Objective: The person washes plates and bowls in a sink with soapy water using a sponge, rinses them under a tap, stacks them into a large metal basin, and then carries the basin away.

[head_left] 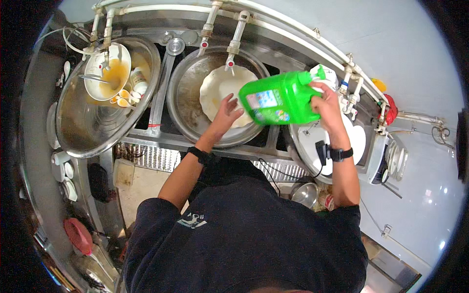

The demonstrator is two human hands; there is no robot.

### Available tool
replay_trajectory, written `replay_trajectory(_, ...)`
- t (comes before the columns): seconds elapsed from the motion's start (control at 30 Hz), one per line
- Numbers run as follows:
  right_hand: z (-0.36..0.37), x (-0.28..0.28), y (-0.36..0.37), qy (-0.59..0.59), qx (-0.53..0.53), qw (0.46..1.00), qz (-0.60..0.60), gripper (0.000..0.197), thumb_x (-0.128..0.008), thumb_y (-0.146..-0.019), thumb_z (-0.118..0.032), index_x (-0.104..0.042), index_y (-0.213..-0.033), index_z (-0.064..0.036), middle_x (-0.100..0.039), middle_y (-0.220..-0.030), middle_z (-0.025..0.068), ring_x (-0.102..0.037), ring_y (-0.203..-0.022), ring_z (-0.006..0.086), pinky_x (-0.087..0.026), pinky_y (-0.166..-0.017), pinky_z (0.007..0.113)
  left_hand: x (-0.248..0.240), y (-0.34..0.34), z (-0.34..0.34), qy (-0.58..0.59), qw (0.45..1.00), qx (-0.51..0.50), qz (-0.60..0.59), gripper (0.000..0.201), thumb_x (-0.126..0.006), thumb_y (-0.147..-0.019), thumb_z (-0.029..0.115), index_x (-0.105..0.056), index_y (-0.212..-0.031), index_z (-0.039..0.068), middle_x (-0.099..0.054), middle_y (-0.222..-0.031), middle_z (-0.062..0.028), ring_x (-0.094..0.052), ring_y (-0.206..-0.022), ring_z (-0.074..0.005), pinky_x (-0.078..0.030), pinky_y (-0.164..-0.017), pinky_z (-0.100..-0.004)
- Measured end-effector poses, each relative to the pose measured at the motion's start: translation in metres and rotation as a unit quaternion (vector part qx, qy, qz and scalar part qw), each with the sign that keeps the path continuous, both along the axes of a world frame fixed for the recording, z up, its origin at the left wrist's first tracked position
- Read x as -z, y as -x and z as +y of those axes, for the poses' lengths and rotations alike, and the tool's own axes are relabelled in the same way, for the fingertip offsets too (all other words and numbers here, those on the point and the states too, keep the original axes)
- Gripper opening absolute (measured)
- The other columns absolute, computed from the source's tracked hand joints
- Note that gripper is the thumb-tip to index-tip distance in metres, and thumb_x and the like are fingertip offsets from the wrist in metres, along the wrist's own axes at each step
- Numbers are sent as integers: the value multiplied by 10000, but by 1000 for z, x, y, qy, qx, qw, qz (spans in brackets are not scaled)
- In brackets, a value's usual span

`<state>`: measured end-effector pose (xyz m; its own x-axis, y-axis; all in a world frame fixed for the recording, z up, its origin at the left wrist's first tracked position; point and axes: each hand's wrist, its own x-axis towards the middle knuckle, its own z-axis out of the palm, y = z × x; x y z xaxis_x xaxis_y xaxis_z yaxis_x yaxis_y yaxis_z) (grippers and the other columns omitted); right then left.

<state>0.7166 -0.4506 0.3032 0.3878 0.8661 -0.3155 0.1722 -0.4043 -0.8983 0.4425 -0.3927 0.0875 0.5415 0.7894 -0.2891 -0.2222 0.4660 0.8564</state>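
Observation:
A large green jug of liquid detergent (281, 100) is tipped on its side over the right edge of the middle basin. My right hand (328, 105) grips it by the handle, near its pump top. Nothing is in my left hand (226, 117), which hovers with fingers apart over the middle basin, left of the jug's base. Below it, a white plate with a wavy rim (215, 93) rests in the round steel basin (180, 107); the jug hides part of its right side.
The left steel basin (97, 139) holds a white bowl (90, 80) with orange liquid, and several spoons. White dishes (359, 136) fill the right basin. Taps (230, 63) on white pipes reach over the basins. A pink strainer (78, 235) lies at the lower left.

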Motion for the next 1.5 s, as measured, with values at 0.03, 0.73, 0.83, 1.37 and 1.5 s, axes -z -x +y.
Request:
replay_trajectory(0.03, -8, 4, 8, -16, 21, 997, 79, 456, -503, -731, 108, -592, -1168, 13, -539, -689, -41, -382, -494, 23, -245, -449, 202, -2, -4, -8, 55, 993, 26, -103, 641, -705, -901, 225, -368, -1410, 32, -505, -1381, -116, -487, -1272, -241, -383, -1090, -387)
replay_trajectory(0.73, 7, 70, 78, 252, 95, 932, 242, 409, -387, -1042, -424, -571, -1060, -58, -605, -1004, 83, -559, -947, 205, -420, -897, 374, -45, 116, -31, -66, 995, -26, 76, 922, -873, -697, 216, -295, -1391, 27, -519, -1256, -115, -510, -1193, -222, -408, -1040, -362)
replay_trajectory(0.83, -3, 106, 71, 243, 45, 947, 205, 479, -387, -1029, -483, -557, -1058, -36, -592, -973, 66, -553, -911, 178, -441, -829, 349, -40, 118, -34, -51, 994, -33, 89, 921, -874, -701, 227, -290, -1386, 27, -519, -1258, -122, -508, -1197, -221, -406, -1041, -362)
replay_trajectory(1.37, 6, 81, 80, 260, 18, 924, 278, 390, -416, -1020, -308, -557, -1243, -21, -617, -1160, 84, -571, -1064, 200, -461, -918, 347, -44, 126, -6, -17, 997, 13, 77, 883, -864, -713, 174, -308, -1381, 20, -519, -1276, -121, -504, -1212, -206, -404, -1044, -359)
replay_trajectory(1.5, 1, 88, 95, 255, -65, 957, 124, 386, -411, -1027, -321, -554, -1239, -32, -582, -1205, 72, -560, -1073, 188, -434, -950, 341, -41, 128, -10, -47, 994, 18, 101, 864, -845, -723, 170, -314, -1387, 18, -514, -1283, -120, -506, -1208, -204, -405, -1040, -355)
